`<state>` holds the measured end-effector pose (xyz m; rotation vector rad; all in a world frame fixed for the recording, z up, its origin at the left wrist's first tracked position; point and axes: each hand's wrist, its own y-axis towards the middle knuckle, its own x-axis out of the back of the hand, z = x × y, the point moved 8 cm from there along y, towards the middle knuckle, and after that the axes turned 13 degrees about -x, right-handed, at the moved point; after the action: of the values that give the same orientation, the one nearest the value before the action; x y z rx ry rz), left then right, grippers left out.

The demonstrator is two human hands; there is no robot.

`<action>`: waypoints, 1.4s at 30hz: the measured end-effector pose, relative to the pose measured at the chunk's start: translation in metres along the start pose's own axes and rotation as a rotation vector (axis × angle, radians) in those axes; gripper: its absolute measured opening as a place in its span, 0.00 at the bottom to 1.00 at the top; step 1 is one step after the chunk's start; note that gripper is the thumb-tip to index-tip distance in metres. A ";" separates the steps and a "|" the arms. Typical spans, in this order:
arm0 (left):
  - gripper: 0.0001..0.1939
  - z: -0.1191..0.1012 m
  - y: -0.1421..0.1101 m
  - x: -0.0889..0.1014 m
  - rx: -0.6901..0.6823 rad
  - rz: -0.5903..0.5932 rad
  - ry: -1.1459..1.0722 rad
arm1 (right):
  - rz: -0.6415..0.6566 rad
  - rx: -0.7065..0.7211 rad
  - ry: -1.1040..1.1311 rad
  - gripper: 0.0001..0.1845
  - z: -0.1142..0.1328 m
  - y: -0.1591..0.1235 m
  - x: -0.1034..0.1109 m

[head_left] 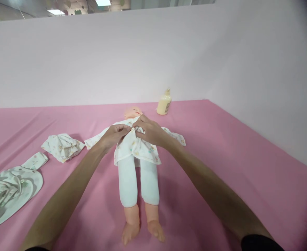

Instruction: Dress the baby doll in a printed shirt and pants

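Note:
A baby doll lies on its back with its bare feet toward me. It wears white leggings and a white patterned baby shirt with long sleeves spread to both sides. My left hand pinches the shirt's front edge, close beside a small round button. On the other side of that button, my right hand grips the opposite front edge with its fingers bent. Both hands meet at the doll's chest and raise the cloth a little there. The shirt's lower front hangs apart below, and part of the doll's head is hidden.
The bed-like surface has a pink cover. A pale yellow pump bottle stands beyond the doll, near the white wall. At left lie a crumpled patterned cloth and a larger heap of patterned fabric.

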<state>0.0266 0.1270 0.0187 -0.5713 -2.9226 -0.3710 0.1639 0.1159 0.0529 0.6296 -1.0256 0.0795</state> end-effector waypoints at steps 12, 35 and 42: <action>0.23 -0.007 -0.005 -0.009 0.033 0.076 0.200 | -0.075 0.051 -0.075 0.09 0.009 -0.001 0.019; 0.21 -0.004 -0.005 -0.011 -0.013 0.102 0.107 | 0.325 -0.840 0.650 0.22 -0.061 -0.021 -0.015; 0.15 -0.016 -0.008 -0.023 -0.092 0.143 0.367 | 0.374 -0.843 0.793 0.18 -0.054 -0.023 -0.019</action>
<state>0.0460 0.1072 0.0280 -0.6434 -2.5095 -0.5321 0.2033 0.1298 0.0079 -0.3683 -0.3150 0.1916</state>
